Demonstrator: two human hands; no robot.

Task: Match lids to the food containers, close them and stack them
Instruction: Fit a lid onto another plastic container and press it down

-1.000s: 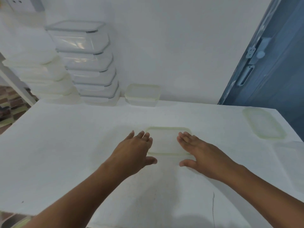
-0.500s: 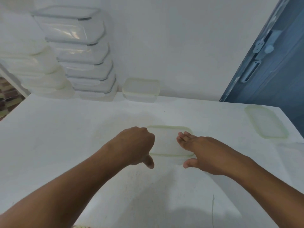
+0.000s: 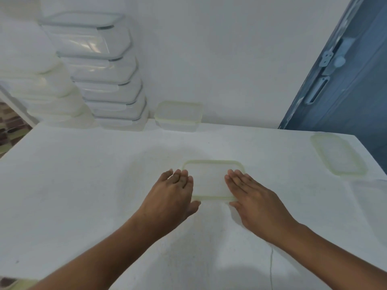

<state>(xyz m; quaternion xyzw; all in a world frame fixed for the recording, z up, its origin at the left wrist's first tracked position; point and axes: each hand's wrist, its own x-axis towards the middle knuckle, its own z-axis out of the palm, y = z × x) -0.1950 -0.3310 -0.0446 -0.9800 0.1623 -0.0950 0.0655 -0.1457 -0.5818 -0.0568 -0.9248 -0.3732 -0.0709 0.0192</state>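
A small clear container with a pale green-rimmed lid (image 3: 211, 178) lies on the white table (image 3: 83, 174) in front of me. My left hand (image 3: 173, 191) lies flat with straight fingers on its left edge. My right hand (image 3: 249, 193) lies flat on its right edge, fingers straight too. A second closed small container (image 3: 178, 116) stands at the back against the wall. A loose green-rimmed lid (image 3: 337, 155) lies at the far right of the table.
Two tall stacks of closed containers stand at the back left: clear glass ones (image 3: 100, 70) and milky white ones (image 3: 37, 80). A blue door (image 3: 345, 80) rises behind the table's right corner. A thin crack (image 3: 271, 266) runs to the near edge.
My left hand curled its fingers half a second ago and has flattened again on the lid's left edge. The right hand stays in place. The camera tilted slightly.
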